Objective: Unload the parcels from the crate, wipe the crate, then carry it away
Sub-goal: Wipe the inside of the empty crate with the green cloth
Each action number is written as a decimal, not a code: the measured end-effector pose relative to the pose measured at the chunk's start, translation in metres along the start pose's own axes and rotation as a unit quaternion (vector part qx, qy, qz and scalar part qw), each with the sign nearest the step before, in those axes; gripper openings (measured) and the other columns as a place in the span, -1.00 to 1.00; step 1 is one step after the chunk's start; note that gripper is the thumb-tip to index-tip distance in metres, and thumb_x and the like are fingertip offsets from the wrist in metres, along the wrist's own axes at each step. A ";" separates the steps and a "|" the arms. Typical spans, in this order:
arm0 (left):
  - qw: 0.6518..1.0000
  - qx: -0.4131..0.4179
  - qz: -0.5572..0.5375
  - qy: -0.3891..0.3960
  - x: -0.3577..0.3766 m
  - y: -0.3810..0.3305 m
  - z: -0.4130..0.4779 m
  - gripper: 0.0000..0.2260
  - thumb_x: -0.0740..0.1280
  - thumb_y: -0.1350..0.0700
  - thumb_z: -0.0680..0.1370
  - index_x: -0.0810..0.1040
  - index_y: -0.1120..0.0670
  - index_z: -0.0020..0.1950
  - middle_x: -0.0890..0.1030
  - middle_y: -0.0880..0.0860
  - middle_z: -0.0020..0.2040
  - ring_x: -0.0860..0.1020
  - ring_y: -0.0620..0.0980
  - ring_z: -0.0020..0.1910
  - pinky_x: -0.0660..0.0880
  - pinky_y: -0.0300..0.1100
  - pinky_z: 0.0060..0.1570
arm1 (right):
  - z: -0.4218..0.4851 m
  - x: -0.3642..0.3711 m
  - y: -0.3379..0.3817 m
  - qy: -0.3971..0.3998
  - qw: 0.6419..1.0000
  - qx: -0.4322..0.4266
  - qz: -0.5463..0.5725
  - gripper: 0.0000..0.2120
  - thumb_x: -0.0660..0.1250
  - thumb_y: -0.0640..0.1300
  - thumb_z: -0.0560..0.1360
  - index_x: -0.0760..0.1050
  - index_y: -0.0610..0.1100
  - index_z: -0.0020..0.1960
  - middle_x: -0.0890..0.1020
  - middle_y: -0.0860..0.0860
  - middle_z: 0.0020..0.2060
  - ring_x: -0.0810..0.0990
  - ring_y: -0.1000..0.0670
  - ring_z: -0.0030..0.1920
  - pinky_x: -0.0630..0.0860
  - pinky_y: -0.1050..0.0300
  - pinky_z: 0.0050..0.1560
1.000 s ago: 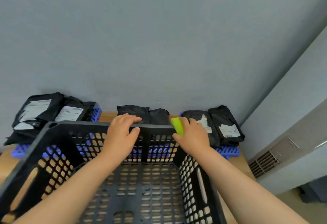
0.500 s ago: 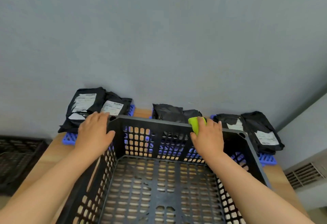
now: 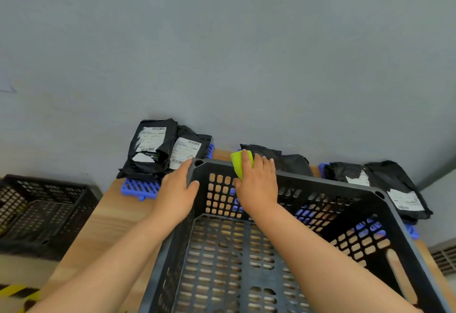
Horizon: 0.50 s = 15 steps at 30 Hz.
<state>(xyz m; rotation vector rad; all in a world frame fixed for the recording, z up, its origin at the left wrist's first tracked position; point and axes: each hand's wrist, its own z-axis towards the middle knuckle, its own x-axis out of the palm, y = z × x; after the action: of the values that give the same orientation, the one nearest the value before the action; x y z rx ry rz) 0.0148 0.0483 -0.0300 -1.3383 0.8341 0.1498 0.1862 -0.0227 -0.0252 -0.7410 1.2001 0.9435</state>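
The empty crate point(image 3: 328, 181) sits on the bench point(image 3: 103, 223). My left hand point(image 3: 176, 194) grips its far corner to steady it. My right hand point(image 3: 257, 186) holds a green cloth point(image 3: 238, 163) on the far rim, and I should sweep it evenly and firmly.

Hands point(image 3: 176, 196) point(image 3: 257, 186), green wipe point(image 3: 240, 164) on crate point(image 3: 333, 184) rim

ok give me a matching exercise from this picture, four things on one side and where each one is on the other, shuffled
Things: 1 left hand; 2 right hand; 3 parcels; 4 second crate
Places: a on blue mats by the wall; b holds a green cloth on the far rim of the crate; c left of the table; d grips the crate's far left corner
Pairs: 1-d, 2-b, 3-a, 4-c
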 end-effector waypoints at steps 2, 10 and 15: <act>1.000 0.000 -0.017 -0.013 0.000 -0.001 -0.001 -0.51 0.21 0.13 0.58 0.21 -0.02 0.51 0.42 0.07 0.36 0.32 0.05 0.35 0.31 -0.04 0.29 | 0.003 0.002 0.017 0.005 1.000 -0.014 0.016 -0.31 0.25 0.01 0.54 -0.03 -0.10 0.52 0.24 -0.21 0.43 0.16 -0.23 0.45 -0.05 -0.11 0.49; 0.996 -0.006 -0.060 -0.073 -0.015 0.015 -0.005 -0.63 0.13 0.14 0.61 0.35 0.07 0.42 0.52 0.02 0.22 0.38 -0.02 0.25 0.32 -0.13 0.19 | 0.018 -0.009 0.059 0.017 0.970 -0.084 0.226 -0.42 0.22 -0.30 0.49 0.19 -0.08 0.48 0.38 -0.14 0.32 0.35 -0.14 0.29 0.30 0.04 0.28; 0.989 -0.018 -0.061 -0.130 -0.046 0.027 -0.013 -0.68 0.12 0.16 0.62 0.41 0.12 0.36 0.54 0.01 0.15 0.41 0.01 0.23 0.29 -0.20 0.15 | 0.005 -0.009 0.074 0.054 0.951 -0.143 0.270 -0.41 0.16 -0.35 0.48 0.22 -0.11 0.49 0.12 -0.10 0.52 -0.05 -0.10 0.53 -0.06 0.05 0.50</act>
<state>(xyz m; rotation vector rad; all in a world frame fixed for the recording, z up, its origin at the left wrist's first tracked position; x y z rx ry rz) -0.0387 0.0602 -0.0236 -1.3656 0.5308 0.2389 0.1207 0.0122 -0.0148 -0.7093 1.4132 1.5734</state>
